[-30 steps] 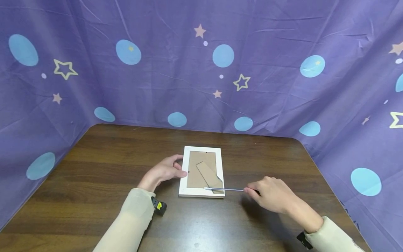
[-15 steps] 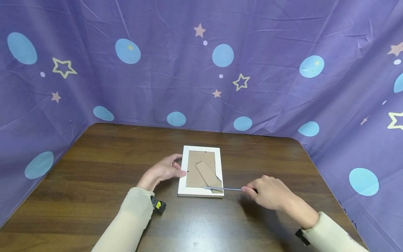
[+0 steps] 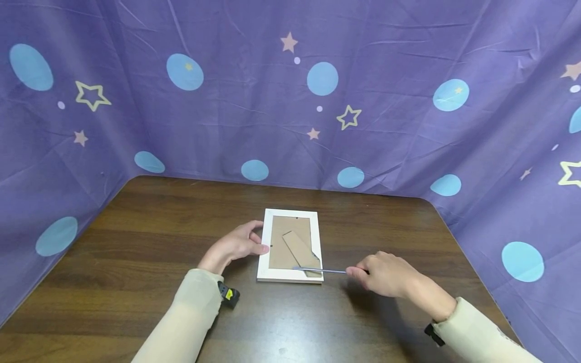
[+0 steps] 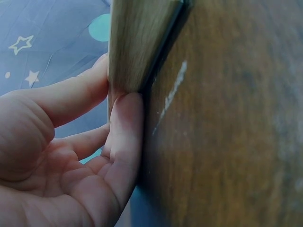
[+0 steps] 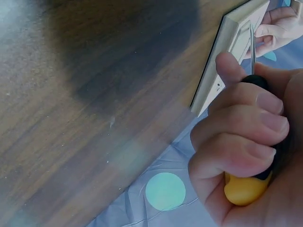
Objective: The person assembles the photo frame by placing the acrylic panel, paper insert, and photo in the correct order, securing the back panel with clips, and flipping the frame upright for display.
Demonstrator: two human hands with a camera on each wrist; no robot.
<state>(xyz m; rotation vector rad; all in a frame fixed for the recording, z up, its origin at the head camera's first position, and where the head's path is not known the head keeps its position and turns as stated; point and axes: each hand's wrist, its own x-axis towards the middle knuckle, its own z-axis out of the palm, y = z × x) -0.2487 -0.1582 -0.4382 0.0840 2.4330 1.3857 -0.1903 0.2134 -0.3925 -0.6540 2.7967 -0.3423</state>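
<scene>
The frame (image 3: 315, 234) lies on the desk (image 3: 181, 227) between the left hand (image 3: 237, 244), which pinches its edge, and the right hand (image 3: 388, 275), which grips the screwdriver (image 3: 333, 271), tip by the backing's (image 3: 279, 242) near edge, so steady holding and light, low-angled pressure should best prevent slipping.

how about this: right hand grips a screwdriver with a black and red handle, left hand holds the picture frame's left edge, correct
The handle is black and yellow, not red, as the right wrist view shows. The right hand grips the screwdriver, and the left hand holds the picture frame by its left edge.
</scene>
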